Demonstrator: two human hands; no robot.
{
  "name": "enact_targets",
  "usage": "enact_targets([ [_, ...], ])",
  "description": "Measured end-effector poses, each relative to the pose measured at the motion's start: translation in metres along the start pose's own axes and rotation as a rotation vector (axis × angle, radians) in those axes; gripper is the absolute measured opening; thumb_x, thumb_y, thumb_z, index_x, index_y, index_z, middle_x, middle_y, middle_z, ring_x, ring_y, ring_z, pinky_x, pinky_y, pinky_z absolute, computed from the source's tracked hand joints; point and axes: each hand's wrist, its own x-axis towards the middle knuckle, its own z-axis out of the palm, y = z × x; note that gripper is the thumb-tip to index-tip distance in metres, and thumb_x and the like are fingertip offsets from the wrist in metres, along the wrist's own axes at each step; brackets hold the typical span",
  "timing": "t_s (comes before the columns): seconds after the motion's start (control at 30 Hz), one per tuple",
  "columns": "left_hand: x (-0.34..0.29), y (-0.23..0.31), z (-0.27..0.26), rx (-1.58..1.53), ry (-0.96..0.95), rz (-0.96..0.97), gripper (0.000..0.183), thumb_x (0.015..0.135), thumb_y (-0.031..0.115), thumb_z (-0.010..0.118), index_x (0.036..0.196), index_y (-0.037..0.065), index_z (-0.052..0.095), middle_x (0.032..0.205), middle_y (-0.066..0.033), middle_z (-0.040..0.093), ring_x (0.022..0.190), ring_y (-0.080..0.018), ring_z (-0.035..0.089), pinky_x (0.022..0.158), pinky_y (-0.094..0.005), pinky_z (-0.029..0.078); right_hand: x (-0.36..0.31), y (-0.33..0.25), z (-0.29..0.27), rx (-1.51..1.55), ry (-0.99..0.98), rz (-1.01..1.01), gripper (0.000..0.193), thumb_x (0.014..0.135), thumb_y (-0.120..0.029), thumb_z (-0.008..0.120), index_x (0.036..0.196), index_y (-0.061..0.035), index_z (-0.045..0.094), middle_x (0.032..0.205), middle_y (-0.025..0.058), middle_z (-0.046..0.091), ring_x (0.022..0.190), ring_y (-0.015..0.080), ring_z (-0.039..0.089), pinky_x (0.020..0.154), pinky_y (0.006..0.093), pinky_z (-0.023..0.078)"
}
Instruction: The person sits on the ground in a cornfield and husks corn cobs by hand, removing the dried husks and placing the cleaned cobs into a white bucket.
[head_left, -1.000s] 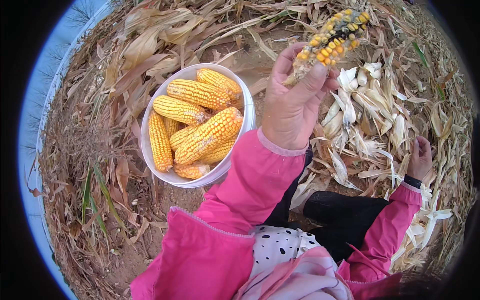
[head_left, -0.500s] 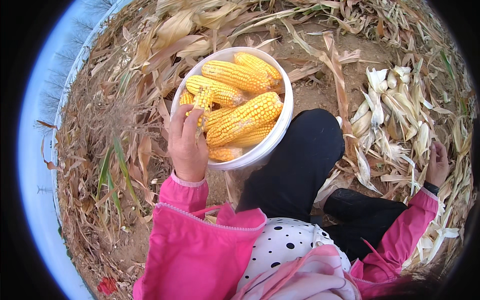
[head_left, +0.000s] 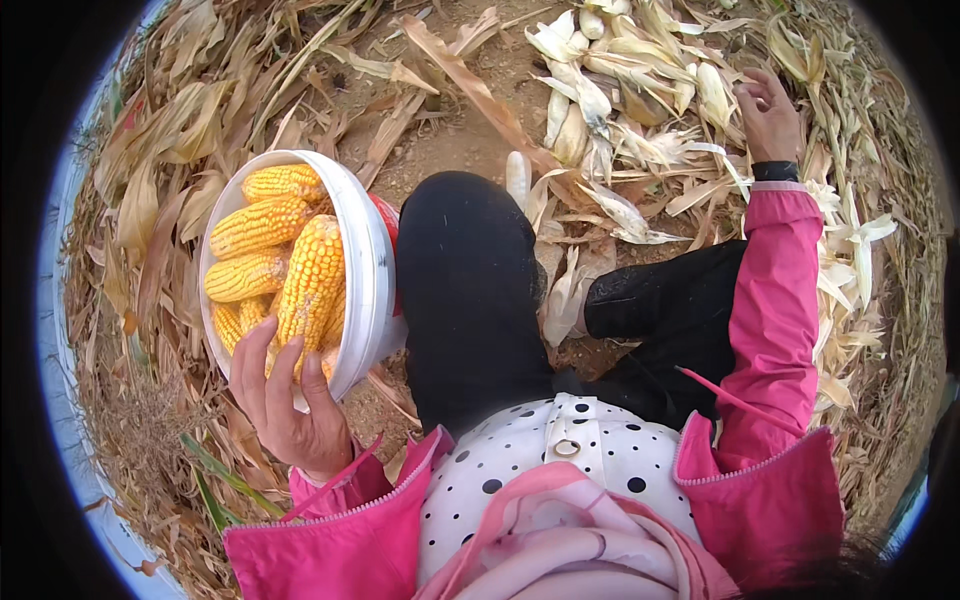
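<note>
My left hand (head_left: 290, 405) is at the near rim of a white bucket (head_left: 365, 285) on the left. Its fingers are spread and reach over the rim, their tips at the lower end of a large yellow corn cob (head_left: 312, 268). No cob shows in its grip. Several more husked cobs (head_left: 262, 225) fill the bucket, which has a red patch on its outer side. Far to the right, my right hand (head_left: 768, 118) hovers by a heap of pale corn ears in husks (head_left: 655, 95). Its fingers are loosely bent and apart, with nothing visible in them.
My black-trousered knee (head_left: 470, 260) rises right beside the bucket. Dry stalks and leaves (head_left: 150, 190) cover the ground around, with bare soil (head_left: 480, 110) ahead of the knee. A pale ear (head_left: 518, 180) lies near the knee, and loose husks (head_left: 850, 240) are strewn at the right.
The small cob that my left hand held has left its fingers, which are now spread at the bucket's near rim. The view has turned rightward, bringing the husk heap nearer the middle.
</note>
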Motion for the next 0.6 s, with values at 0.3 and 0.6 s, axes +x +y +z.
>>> enact_targets([
  [0.3,0.067,0.1,0.119,-0.577,-0.074,0.226,0.043,0.078,-0.001,0.062,0.12,0.001,0.051,0.098,-0.0115,0.062,0.093,-0.0266,0.058,0.093,-0.043,0.04,0.004,0.068,0.051,-0.426,-0.33,0.121,0.037,0.072,-0.018,0.063,0.108,-0.0113,0.059,0.087,0.0101,0.067,0.083,0.0283,0.063,0.075,0.0376,0.051],
  [0.6,0.118,0.115,0.203,-0.453,-0.346,0.354,0.047,0.068,0.0,0.068,0.113,0.001,0.057,0.1,-0.0156,0.061,0.094,-0.0325,0.056,0.084,-0.0387,0.043,-0.088,0.151,0.168,-0.931,-0.952,-0.096,0.057,0.082,-0.025,0.057,0.135,-0.0212,0.035,0.137,0.0102,0.039,0.131,0.031,0.028,0.094,0.0577,0.031],
])
